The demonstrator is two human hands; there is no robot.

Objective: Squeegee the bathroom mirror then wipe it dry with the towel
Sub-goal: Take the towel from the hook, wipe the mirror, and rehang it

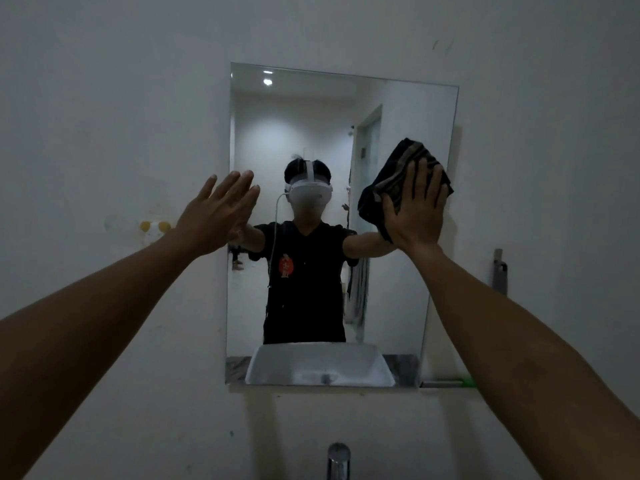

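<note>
1. Mirror (391,140): frameless rectangle on the white wall (104,98), centre of frame, long axis vertical, leaning a bit clockwise in the shot.
2. Towel (388,181): dark cloth w/ lighter stripes, bunched, long axis running upper right to lower left; sits on the glass at the mirror's right edge, mid-height.
3. Right hand (415,209): flat, fingers spread and pointing up, palm pressing the towel onto the glass. Towel sticks out above and left of the hand.
4. Left hand (216,213): open, fingers straight & together, at the mirror's left edge, mid-left of frame, holding nothing, well apart from the towel.
5. Grey handled tool (499,271) on the wall right of the mirror; can't tell what it is.
6. Tap (338,460) at bottom centre.
7. Writing: none readable; reflection shows a red-orange chest print, too small to read.
</note>
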